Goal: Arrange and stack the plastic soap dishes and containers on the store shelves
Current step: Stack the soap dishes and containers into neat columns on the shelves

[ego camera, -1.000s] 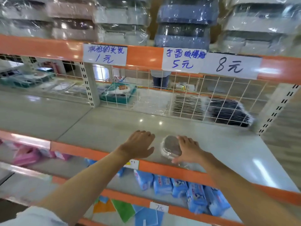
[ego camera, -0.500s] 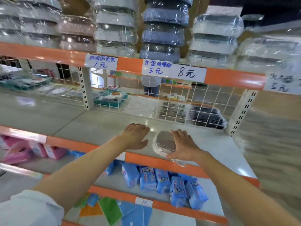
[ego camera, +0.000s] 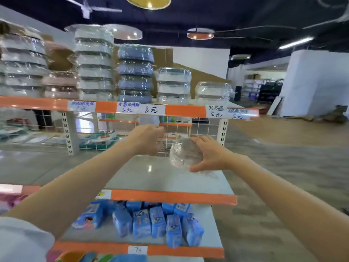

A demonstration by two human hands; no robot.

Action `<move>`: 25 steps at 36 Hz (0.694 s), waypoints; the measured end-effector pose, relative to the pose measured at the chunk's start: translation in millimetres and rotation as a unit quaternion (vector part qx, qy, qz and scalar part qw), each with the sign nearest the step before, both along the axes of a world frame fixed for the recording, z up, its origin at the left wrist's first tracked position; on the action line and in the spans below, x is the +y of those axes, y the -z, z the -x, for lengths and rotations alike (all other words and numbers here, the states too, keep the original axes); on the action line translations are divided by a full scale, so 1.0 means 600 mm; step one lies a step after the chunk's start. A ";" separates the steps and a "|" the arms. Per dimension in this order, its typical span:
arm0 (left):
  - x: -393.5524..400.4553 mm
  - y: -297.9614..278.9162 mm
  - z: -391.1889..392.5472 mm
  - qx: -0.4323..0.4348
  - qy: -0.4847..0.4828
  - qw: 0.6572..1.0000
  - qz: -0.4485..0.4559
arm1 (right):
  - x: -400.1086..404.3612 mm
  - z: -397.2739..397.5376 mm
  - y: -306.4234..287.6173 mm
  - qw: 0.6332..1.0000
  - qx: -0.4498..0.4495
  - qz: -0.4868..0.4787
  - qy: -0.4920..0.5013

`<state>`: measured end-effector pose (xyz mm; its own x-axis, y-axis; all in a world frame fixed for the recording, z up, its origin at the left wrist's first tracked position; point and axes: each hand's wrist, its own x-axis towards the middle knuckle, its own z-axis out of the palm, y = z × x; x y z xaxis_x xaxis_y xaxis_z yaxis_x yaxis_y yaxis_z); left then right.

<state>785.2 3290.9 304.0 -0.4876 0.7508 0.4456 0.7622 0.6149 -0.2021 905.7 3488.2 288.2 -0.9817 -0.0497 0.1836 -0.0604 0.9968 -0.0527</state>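
My right hand [ego camera: 209, 155] grips a plastic-wrapped soap dish [ego camera: 186, 155] with a dark inside, lifted above the grey middle shelf [ego camera: 151, 178]. Just left of the dish my left hand [ego camera: 146, 139] hangs in the air with its fingers loosely curled and nothing in them. On the top shelf [ego camera: 185, 110] stand stacks of wrapped containers: white stacks [ego camera: 94, 63], a blue stack [ego camera: 135, 72], a short clear stack [ego camera: 172, 85] and a low clear one [ego camera: 212, 90] at the right end.
A white wire grid [ego camera: 200, 127] backs the middle shelf between perforated uprights [ego camera: 222, 129]. Blue packets [ego camera: 156, 222] fill the shelf below. Handwritten price labels [ego camera: 128, 107] line the orange shelf edge. Open store floor [ego camera: 283, 157] lies to the right.
My right hand has lifted the wrapped dish off the middle shelf. My left hand rose from the shelf too. My head tilted up, bringing the whole top shelf and ceiling into view.
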 end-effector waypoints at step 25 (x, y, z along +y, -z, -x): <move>0.256 -0.260 0.080 -0.167 0.064 0.924 -0.337 | 0.221 0.110 -0.285 0.980 0.180 0.043 0.076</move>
<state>736.9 3444.6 459.9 -0.6081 0.4193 0.6741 0.7888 0.4153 0.4532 839.5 3620.5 458.9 -0.8475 0.1218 0.5167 0.0575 0.9887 -0.1388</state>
